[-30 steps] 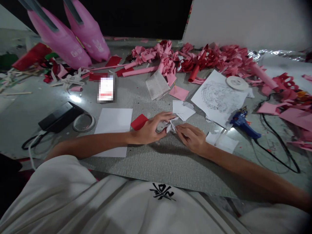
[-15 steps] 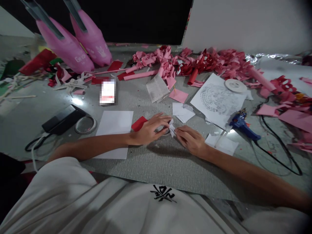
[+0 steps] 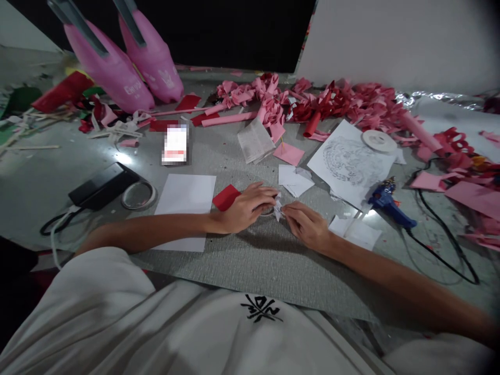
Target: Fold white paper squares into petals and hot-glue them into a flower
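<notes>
Between my two hands is a small folded piece of white paper (image 3: 278, 211), pinched at both sides just above the table. My left hand (image 3: 252, 207) is closed on its left side, palm down, fingers bent over it. From the right, my right hand (image 3: 308, 225) grips its edge between thumb and fingertips. A ring-shaped thing (image 3: 267, 212), partly hidden, lies under my left fingers. Beside my left hand are a red paper square (image 3: 226, 197) and a white sheet (image 3: 187, 195), which my left forearm crosses. White paper pieces (image 3: 296, 180) lie just beyond my hands.
A blue glue gun (image 3: 390, 203) with a black cable lies at the right, near a printed sheet (image 3: 347, 156) bearing a tape roll (image 3: 378, 141). Pink and red paper flowers (image 3: 351, 101) line the back. At left are a phone (image 3: 175, 143), a clear tape roll (image 3: 138, 195) and pink bottles (image 3: 109, 67).
My left fingers have shifted slightly over the white paper, and the gap between thumb and fingers looks smaller. My right hand keeps its pinch. The whole view has moved a little.
</notes>
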The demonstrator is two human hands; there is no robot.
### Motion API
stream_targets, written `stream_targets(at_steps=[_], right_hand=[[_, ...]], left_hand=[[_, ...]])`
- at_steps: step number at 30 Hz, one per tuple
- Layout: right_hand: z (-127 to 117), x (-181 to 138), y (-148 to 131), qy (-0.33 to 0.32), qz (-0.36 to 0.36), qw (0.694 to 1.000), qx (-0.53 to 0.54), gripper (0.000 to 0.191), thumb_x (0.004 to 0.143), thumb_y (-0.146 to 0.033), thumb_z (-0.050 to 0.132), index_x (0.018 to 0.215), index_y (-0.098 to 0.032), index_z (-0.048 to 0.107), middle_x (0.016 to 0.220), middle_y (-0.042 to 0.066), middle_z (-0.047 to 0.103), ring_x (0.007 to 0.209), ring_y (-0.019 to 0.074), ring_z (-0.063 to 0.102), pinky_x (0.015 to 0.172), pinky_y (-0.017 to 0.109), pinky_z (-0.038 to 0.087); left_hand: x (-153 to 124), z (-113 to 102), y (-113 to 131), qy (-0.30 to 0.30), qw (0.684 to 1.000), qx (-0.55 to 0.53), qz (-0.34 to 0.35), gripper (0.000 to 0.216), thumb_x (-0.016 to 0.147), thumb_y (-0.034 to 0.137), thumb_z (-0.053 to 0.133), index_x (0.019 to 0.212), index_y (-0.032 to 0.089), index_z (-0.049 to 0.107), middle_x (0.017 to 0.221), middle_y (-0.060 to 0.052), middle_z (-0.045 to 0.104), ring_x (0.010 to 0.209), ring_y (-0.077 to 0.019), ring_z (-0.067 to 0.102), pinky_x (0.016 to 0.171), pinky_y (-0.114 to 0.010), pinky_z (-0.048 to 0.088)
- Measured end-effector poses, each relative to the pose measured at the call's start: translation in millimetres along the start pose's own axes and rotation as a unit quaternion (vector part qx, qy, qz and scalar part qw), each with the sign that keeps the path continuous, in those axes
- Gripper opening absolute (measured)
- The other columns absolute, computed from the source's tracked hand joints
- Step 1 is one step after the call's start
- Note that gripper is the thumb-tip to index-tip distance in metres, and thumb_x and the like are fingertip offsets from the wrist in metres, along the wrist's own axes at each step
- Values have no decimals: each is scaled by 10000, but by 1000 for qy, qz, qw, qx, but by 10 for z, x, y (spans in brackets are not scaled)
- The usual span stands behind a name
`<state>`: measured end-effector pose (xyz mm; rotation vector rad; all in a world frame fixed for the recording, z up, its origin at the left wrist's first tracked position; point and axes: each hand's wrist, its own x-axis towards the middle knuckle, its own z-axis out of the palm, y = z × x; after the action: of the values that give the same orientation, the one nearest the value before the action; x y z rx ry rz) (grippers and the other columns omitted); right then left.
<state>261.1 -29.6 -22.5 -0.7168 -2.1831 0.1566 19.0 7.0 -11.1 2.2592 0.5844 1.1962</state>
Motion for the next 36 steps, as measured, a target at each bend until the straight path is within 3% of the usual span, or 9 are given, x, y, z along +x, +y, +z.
stream_targets(at_steps=[5,9,11,15,18,21,26,30,36], right_hand=[[9,83,-44,24,9,999,27,283,989,-94,576,1225,-240,636,955,71,759,859,173,743,769,279,625],[29,115,-68,88,125,988,27,207,966,-210,678,1163,-258,639,901,30,763,733,161,735,675,264,615],[25,114,-70,109,158,981,27,191,952,-243,701,1131,-262,638,892,16,758,705,159,724,663,271,610],[3,113,-71,110,137,983,51,161,970,-184,638,1111,-262,650,878,13,740,722,156,705,665,277,590],[3,126,-66,101,88,990,51,258,947,-134,648,1168,-265,661,886,25,733,755,164,700,657,283,577],[8,146,-64,93,51,993,44,337,932,-113,664,1225,-280,667,944,46,750,800,179,708,682,306,587],[-4,172,-87,83,70,992,59,344,932,-101,659,1234,-266,678,937,49,754,775,167,702,656,288,577],[-25,175,-122,80,83,990,81,290,938,-115,653,1183,-268,686,916,38,749,720,152,676,622,278,550],[-102,296,-218,40,249,955,159,75,975,-250,645,1020,-235,703,836,16,730,689,147,657,625,274,519]], left_hand=[[35,2,32,-6,999,-28,-34,137,1042,233,557,1062,186,684,1266,-133,729,1295,-222,648,1189,-483,436],[98,-6,116,3,972,-153,-177,238,1023,395,599,1040,166,659,1285,-164,697,1253,-243,653,1061,-392,496],[118,14,147,1,931,-266,-249,330,972,477,665,1019,152,638,1217,-157,703,1146,-235,680,982,-356,506],[119,88,141,-29,833,-431,-346,451,822,520,829,957,126,655,938,-56,673,856,-141,645,815,-269,464],[129,117,98,-47,751,-518,-407,470,752,473,902,974,123,681,902,-34,655,833,-118,628,810,-253,452],[159,105,41,-53,709,-568,-414,473,679,412,961,925,109,695,868,-21,653,818,-101,632,819,-239,457],[182,59,-48,-81,696,-580,-416,473,660,380,976,937,107,706,870,-30,682,815,-101,661,809,-233,471],[200,24,-56,-107,708,-564,-410,452,682,386,962,946,119,709,898,-30,691,840,-103,669,839,-236,486],[230,-10,-66,-127,730,-535,-405,451,715,405,936,1011,141,722,957,-42,692,885,-120,659,852,-261,486]])
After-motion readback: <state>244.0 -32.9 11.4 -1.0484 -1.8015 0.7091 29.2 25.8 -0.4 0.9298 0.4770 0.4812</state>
